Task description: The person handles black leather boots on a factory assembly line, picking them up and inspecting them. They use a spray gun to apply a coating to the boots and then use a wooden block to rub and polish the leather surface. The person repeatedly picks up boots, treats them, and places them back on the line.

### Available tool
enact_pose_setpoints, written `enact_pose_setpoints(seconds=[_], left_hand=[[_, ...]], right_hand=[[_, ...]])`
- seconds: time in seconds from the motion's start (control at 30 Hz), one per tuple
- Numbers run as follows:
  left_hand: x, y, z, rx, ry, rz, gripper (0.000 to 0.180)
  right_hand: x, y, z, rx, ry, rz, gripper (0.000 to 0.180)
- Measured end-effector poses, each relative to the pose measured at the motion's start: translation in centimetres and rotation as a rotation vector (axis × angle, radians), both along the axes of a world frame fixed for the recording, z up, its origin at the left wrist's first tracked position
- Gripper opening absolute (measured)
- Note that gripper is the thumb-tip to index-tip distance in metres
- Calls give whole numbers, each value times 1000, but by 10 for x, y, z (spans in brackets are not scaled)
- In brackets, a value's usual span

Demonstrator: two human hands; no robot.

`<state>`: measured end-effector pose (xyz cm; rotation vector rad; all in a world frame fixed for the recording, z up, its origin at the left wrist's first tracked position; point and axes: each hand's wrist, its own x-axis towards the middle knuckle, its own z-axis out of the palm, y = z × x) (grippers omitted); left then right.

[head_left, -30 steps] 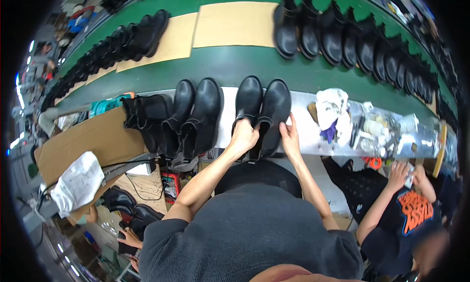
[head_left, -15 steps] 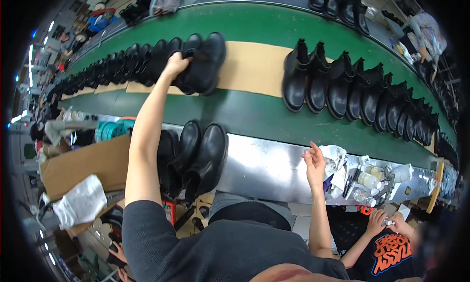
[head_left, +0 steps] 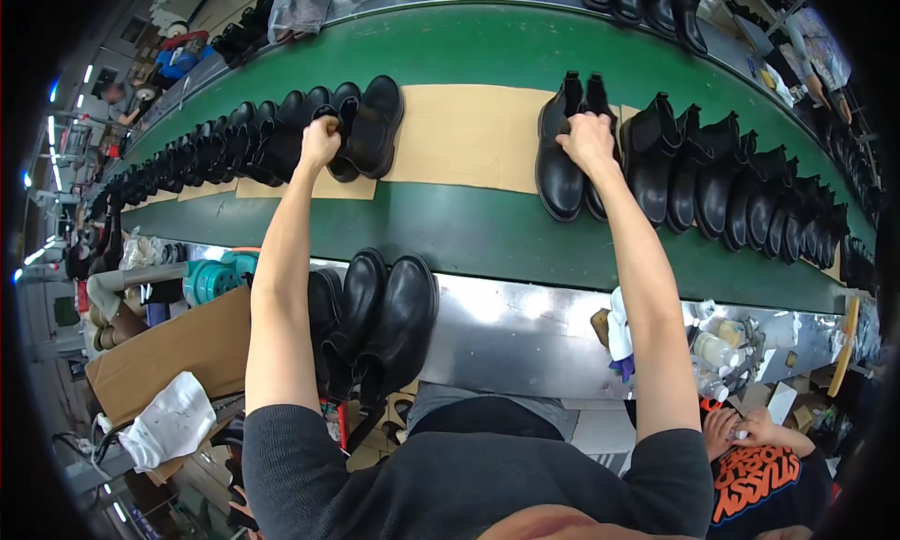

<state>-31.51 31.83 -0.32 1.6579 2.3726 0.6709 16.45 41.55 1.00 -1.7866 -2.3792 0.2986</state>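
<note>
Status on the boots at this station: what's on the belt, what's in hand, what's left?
Done: a long row of black boots stands on the green belt. In hand: left hand grips a boot pair on the cardboard sheet; right hand grips another pair. Left: one pair stands on the metal ledge.

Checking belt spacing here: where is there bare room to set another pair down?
Free: the tan sheet between the pair at the left hand and the pair under the right hand; also the green belt strip below it. Crowded: boot rows left and right.
</note>
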Motion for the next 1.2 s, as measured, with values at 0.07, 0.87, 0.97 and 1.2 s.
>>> enact_pose_setpoints(seconds=[0.07,0.87,0.97,1.2], left_hand=[[19,-4,24,95,164,92,39],[336,-336,-26,-464,-1440,699,80],[304,-343,-54,-533,-1452,444,92],[322,-317,64,-138,-1437,52,79]], right_hand=[[-1,-10,-3,78,-1,144,26],[115,-334,-83,-661,817,-285,50],[67,-363,-100,-382,678,-384,69],[74,-351,-32,-1573,1748,-626,72]])
